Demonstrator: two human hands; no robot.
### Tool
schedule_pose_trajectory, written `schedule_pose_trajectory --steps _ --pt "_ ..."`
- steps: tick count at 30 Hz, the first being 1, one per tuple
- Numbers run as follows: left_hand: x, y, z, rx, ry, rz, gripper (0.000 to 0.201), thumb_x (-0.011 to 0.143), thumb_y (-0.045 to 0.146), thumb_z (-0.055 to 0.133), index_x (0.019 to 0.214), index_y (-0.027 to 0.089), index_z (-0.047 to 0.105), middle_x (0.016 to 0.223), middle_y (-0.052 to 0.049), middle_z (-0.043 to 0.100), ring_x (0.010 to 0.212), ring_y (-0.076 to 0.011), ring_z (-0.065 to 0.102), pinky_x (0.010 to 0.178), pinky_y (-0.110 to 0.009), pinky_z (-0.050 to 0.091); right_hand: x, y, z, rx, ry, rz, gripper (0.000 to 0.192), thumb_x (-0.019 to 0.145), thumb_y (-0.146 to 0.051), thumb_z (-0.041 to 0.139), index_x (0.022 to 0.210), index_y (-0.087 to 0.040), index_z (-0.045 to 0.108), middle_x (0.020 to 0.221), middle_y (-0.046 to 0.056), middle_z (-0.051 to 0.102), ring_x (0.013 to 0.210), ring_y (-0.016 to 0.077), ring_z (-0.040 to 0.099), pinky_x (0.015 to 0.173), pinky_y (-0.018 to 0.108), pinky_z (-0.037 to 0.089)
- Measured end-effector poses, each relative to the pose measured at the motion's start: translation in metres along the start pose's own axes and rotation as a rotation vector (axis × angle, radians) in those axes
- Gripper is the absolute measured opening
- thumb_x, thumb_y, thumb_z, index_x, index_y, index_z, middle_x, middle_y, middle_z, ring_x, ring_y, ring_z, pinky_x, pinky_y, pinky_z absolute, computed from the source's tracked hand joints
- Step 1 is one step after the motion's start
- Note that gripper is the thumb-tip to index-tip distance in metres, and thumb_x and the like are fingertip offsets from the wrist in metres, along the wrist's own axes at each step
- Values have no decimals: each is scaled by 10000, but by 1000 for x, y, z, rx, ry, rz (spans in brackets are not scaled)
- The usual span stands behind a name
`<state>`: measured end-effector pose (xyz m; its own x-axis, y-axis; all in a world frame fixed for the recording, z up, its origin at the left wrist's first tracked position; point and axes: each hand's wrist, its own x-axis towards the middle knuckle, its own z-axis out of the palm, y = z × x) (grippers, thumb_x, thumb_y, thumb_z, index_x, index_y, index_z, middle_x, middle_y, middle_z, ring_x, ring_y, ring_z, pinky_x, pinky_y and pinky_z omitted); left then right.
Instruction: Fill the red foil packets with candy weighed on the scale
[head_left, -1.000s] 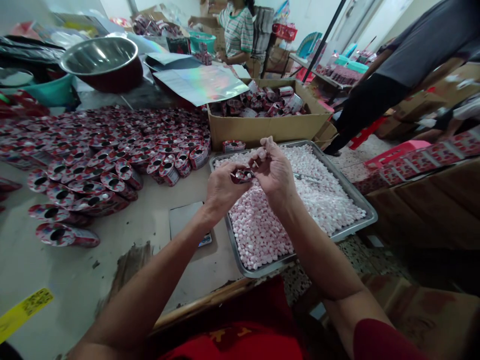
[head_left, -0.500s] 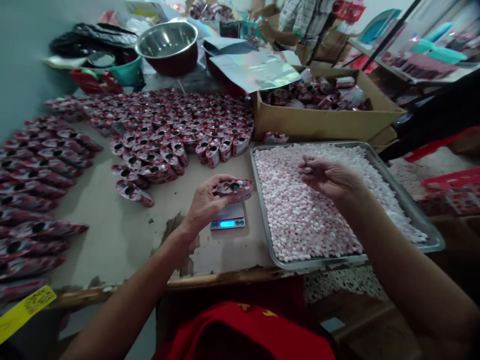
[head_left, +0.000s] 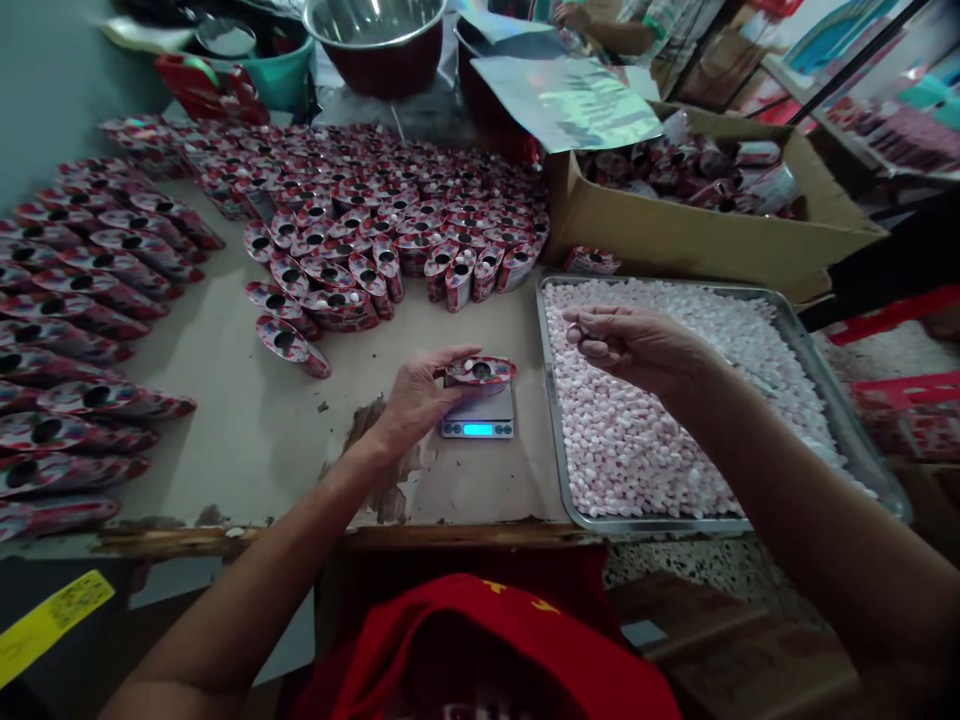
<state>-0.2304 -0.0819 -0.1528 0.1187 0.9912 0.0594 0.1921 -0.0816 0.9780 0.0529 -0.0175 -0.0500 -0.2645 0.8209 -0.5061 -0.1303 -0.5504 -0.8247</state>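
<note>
My left hand (head_left: 415,400) holds a small red oval tin (head_left: 480,372) on top of a little digital scale (head_left: 478,420) with a lit blue display. My right hand (head_left: 637,345) hovers over a metal tray (head_left: 551,430) full of small pink and white candies (head_left: 645,440), its fingers pinched together as if on a few candies; what is between them is too small to tell. The scale sits on the worn table just left of the tray.
Many red oval tins (head_left: 352,240) lie in rows across the table and along the left (head_left: 67,330). A cardboard box (head_left: 697,235) of tins stands behind the tray. A steel bowl (head_left: 375,30) and teal basin are at the back. Another person works further back.
My left hand has carried the tin from over the tray down onto the scale. My right hand let go of the tin and moved over the candies. The view swung left and downward.
</note>
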Motion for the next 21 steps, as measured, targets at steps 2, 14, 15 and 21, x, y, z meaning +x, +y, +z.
schedule_pose_trajectory --steps 2,14,15,21 --pt "-3 -1 -6 55 29 46 712 761 315 954 1423 240 702 1323 -104 785 1255 -266 732 1129 -445 560 1 4 1 -19 -38 9 156 875 -17 674 970 -126 731 740 46 672 534 65 487 436 105 433" --pt "-8 41 -31 541 220 297 68 922 246 829 984 227 808 1147 -61 788 1128 -243 727 1086 -416 550 8 -3 7 -174 58 8 229 873 53 632 990 -112 739 794 86 677 624 109 611 551 168 548" --pt "-5 42 -30 554 212 289 67 910 236 837 970 224 812 1131 -61 786 1113 -244 726 1074 -414 550 7 -3 12 -189 37 23 225 890 54 614 985 -104 743 760 80 665 593 100 590 523 159 520" --pt "7 43 -28 608 142 200 106 869 259 874 956 226 823 1081 -57 774 1087 -256 705 1061 -422 533 1 5 24 -276 -91 34 150 944 -16 664 951 -133 757 695 40 647 552 92 526 489 171 460"
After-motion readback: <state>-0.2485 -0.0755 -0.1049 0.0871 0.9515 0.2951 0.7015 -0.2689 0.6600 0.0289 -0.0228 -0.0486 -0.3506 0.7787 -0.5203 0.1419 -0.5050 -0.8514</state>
